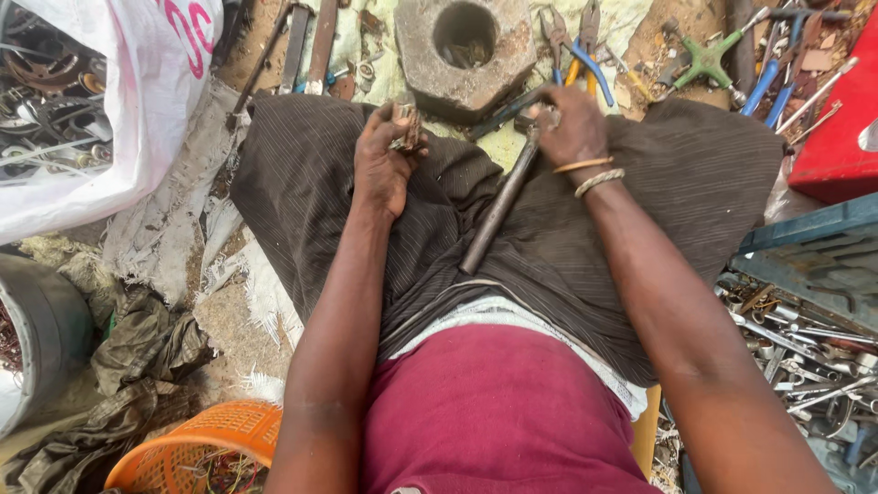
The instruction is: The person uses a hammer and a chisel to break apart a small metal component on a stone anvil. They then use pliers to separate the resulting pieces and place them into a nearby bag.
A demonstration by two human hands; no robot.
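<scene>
I sit on the ground with a dark striped cloth (658,174) over my knees. My left hand (382,160) is closed around a small rusty metal part (405,126), held up near my left knee. My right hand (572,123) grips the head end of a long rusty hammer (498,206); its handle slants down across my lap toward me. Two bangles sit on my right wrist. Just beyond both hands stands a heavy hexagonal metal block (466,55) with a round hole in its middle.
Pliers with blue and yellow handles (576,59), a green cross wrench (709,59) and a red box (841,128) lie ahead right. A tray of loose metal tools (805,352) is at right. A white plastic bag (110,101) sits left, an orange basket (197,453) lower left.
</scene>
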